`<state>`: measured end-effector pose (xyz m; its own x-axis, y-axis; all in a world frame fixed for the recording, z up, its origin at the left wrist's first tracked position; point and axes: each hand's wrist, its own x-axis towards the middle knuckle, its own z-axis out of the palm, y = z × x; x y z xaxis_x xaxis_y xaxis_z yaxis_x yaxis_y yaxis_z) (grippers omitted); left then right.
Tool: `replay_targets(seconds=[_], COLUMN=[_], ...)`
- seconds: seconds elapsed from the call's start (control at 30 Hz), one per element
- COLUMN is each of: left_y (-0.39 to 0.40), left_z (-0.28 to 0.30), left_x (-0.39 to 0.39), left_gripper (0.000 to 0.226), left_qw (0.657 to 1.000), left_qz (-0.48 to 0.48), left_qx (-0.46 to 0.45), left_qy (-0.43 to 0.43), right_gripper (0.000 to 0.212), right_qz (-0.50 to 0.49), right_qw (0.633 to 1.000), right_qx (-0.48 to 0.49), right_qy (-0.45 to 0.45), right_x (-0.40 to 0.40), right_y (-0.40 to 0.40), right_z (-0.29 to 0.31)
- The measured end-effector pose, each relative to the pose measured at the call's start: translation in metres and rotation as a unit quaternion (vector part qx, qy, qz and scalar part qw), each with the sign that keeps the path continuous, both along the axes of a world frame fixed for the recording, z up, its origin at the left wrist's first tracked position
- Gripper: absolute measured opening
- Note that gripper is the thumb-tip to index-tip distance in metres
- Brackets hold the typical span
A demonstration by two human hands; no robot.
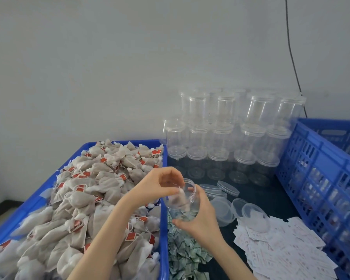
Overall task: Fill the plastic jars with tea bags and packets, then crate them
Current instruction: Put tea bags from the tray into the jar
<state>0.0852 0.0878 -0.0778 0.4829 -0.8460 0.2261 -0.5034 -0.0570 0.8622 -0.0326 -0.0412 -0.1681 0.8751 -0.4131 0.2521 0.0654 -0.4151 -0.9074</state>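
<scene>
The right hand (200, 221) wraps the light, slick clear jar (183, 201) at its base while the left hand (162, 183) apparently pinches a soft tea bag (179, 196) into its mouth.

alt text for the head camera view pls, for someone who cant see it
A person's right hand grips a clear jar while the left hand feeds a tea bag into its mouth. A blue tray heaped with tea bags sits left; stacked empty jars, loose lids and a blue crate sit right.
</scene>
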Motion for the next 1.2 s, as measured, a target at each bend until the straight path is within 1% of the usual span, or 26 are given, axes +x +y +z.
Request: replay_targets(seconds=[0.07,0.1,0.13,0.17,0.2,0.23,0.27,0.3,0.33,0.37,0.4,0.43,0.53,0.63,0.7,0.77,0.8,0.87,0.93,0.97,1.07,1.13,1.2], left_y=[0.004,0.006,0.007,0.009,0.011,0.015,0.020,0.025,0.030,0.033,0.036,0.037,0.037,0.039,0.040,0.039,0.038,0.033,0.027,0.023,0.014,0.008,0.004], left_z=[0.003,0.004,0.004,0.001,-0.004,-0.009,-0.017,-0.025,-0.030,-0.034,-0.037,-0.038,-0.035,-0.030,-0.025,-0.020,-0.017,-0.012,-0.005,-0.002,0.006,0.009,0.010], left_x=[0.004,0.008,0.013,0.020,0.028,0.036,0.043,0.050,0.054,0.057,0.060,0.063,0.067,0.063,0.058,0.054,0.052,0.046,0.039,0.035,0.025,0.016,0.009], left_gripper=[0.026,0.024,0.022,0.021,0.020,0.023,0.031,0.036,0.038,0.037,0.036,0.034,0.027,0.020,0.017,0.016,0.017,0.020,0.022,0.021,0.015,0.016,0.021], left_qw=[0.999,0.997,0.992,0.981,0.957,0.915,0.855,0.792,0.743,0.712,0.697,0.690,0.689,0.678,0.680,0.694,0.708,0.752,0.805,0.827,0.889,0.913,0.926], left_qz=[0.021,0.056,0.111,0.184,0.266,0.343,0.399,0.425,0.427,0.421,0.415,0.413,0.434,0.469,0.500,0.528,0.539,0.556,0.534,0.509,0.407,0.348,0.303], left_qx=[-0.038,-0.054,-0.058,-0.042,0.005,0.091,0.204,0.320,0.410,0.467,0.492,0.499,0.473,0.447,0.404,0.340,0.293,0.156,-0.003,-0.058,-0.155,-0.192,-0.220], left_qy=[0.030,0.024,-0.003,-0.050,-0.114,-0.189,-0.259,-0.300,-0.312,-0.313,-0.315,-0.322,-0.336,-0.348,-0.352,-0.354,-0.350,-0.319,-0.258,-0.231,-0.139,-0.090,-0.049], right_gripper=[0.092,0.092,0.095,0.100,0.104,0.107,0.108,0.106,0.103,0.100,0.098,0.097,0.096,0.095,0.095,0.094,0.094,0.096,0.096,0.096,0.097,0.101,0.106], right_qz=[0.001,0.002,0.005,0.009,0.012,0.012,0.013,0.013,0.012,0.010,0.007,0.005,0.001,-0.003,-0.006,-0.009,-0.008,-0.002,0.004,0.005,0.012,0.016,0.015], right_qw=[1.000,1.000,1.000,1.000,1.000,1.000,1.000,0.999,0.999,0.999,0.999,0.998,0.997,0.996,0.996,0.996,0.996,0.996,0.995,0.995,0.996,0.996,0.997], right_qx=[0.002,0.001,0.000,0.003,0.007,0.013,0.021,0.031,0.038,0.043,0.047,0.054,0.075,0.083,0.089,0.093,0.093,0.094,0.096,0.096,0.089,0.082,0.076], right_qy=[-0.009,-0.008,-0.006,-0.004,-0.003,-0.002,-0.003,-0.006,-0.010,-0.012,-0.012,-0.014,-0.019,-0.014,-0.009,-0.006,-0.004,0.000,0.001,0.000,0.002,0.007,0.016], right_x=[0.000,0.000,-0.001,-0.001,-0.001,0.000,0.000,0.000,0.001,0.001,0.001,0.001,0.000,-0.001,-0.002,-0.002,-0.002,-0.001,0.001,0.002,0.006,0.007,0.008], right_y=[0.002,0.003,0.004,0.004,0.003,0.003,0.003,0.003,0.002,0.002,0.001,0.001,-0.002,-0.002,-0.002,-0.002,-0.001,0.001,0.002,0.003,0.004,0.006,0.007], right_z=[-0.002,-0.003,-0.004,-0.006,-0.008,-0.009,-0.008,-0.008,-0.007,-0.006,-0.005,-0.005,-0.005,-0.006,-0.007,-0.006,-0.006,-0.005,-0.003,-0.001,0.001,0.002,0.002])
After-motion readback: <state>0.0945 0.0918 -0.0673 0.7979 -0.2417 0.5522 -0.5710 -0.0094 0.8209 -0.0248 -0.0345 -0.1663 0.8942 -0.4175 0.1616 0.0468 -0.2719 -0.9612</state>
